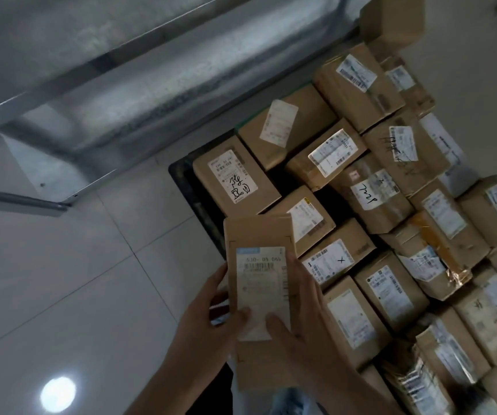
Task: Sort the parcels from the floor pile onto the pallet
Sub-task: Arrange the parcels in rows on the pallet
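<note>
Left hand [208, 322]: curled round the left edge of the held parcel [260, 298], thumb laid on its white label [262, 292].
Right hand [298, 319]: wrapped round the parcel's right edge — thumb pressed on the label's lower part.
Held parcel: a flat brown carton, kept between both hands above the pallet's near-left corner, label up.
Pallet [194, 187]: dark, seen only at its left edge, covered by labelled brown parcels [361, 205] packed side by side.
Floor [61, 280]: pale tiles — a metal frame [106, 94] was seen beyond the pallet's left edge.
</note>
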{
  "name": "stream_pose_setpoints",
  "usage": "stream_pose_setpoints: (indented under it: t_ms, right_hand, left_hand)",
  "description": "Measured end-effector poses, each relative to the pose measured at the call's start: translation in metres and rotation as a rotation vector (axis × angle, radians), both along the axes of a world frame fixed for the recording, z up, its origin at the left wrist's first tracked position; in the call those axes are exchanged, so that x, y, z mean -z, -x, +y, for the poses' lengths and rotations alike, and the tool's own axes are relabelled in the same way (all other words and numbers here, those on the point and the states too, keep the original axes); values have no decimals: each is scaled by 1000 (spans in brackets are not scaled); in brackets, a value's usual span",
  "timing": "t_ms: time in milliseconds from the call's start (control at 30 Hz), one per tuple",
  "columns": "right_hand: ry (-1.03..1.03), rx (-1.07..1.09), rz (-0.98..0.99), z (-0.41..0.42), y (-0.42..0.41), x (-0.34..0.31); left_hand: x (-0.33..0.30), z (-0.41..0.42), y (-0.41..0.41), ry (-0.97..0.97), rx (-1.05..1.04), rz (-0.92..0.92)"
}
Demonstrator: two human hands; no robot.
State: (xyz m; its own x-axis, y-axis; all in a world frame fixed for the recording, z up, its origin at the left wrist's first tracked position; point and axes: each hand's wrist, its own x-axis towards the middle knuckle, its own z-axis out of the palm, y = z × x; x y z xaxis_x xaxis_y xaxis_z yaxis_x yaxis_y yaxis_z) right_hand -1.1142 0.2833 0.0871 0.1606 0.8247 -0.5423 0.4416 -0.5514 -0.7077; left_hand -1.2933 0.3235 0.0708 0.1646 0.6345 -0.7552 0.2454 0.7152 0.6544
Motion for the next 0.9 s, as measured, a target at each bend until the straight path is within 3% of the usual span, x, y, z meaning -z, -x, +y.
stream_pose_setpoints:
  t_ms: [633,900]
  right_hand:
    - [145,-275,155,87,11,82]
    - [171,-351,37,96,14,122]
  left_hand:
    - [70,35,5,57,-370,132]
    - [116,46,1,104,-426,101]
